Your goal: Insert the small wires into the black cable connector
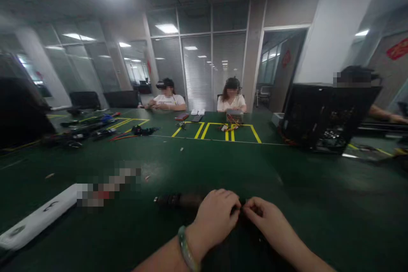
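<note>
A dark, round-bodied tool (186,200) with a metal tip, looking like an electric screwdriver, lies on the green table before me. Its tip points left, and its right end disappears behind my left hand (215,216). That hand, with a green bangle at the wrist, is closed, fingers curled and pinched together. Close by on the right, my right hand (267,223) is closed in a pinch too, thumb against forefinger. The fingertips of both hands nearly meet over a small dark area. What they hold there is too dark to make out.
A long white box (41,219) lies at lower left. Cables and parts (142,130) sit farther back on the left. A large black case (328,119) stands at right. Two people (167,101) sit opposite; another person is partly hidden behind the case.
</note>
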Available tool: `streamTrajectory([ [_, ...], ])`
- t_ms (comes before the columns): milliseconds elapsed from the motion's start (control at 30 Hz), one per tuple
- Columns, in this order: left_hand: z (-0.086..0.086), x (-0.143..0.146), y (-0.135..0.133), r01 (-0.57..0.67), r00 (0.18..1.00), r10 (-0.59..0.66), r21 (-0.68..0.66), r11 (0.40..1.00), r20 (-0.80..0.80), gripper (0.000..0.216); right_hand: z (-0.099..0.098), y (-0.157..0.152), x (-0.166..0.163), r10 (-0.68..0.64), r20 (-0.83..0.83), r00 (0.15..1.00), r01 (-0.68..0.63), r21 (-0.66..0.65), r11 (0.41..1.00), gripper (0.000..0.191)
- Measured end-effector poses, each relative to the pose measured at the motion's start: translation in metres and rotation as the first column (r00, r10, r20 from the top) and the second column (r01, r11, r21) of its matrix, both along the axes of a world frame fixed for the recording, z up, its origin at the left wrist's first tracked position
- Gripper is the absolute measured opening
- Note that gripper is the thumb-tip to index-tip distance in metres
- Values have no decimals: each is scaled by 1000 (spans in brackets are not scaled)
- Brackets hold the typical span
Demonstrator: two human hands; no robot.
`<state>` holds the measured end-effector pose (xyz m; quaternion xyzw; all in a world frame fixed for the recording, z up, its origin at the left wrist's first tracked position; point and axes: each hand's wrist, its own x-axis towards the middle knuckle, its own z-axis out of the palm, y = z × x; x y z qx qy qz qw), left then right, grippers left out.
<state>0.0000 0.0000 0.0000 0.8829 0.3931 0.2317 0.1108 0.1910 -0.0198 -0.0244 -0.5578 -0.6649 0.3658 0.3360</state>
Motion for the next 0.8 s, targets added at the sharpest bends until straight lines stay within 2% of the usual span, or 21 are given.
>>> streamTrajectory([
  [200, 0, 1, -2, 1, 1000, -1, 5, 1000, 14, 9, 4, -1, 0, 8, -56, 998, -12, -58, 998, 17],
  [567, 2, -1, -2, -12, 1000, 13, -28, 1000, 27, 15, 8, -1, 1, 22, 17, 1000, -20, -78, 997, 16],
  [800, 3, -1, -1, -5, 1000, 5, -19, 1000, 6, 9, 5, -2, 0, -4, 104, 995, 5, -8, 1000, 14],
])
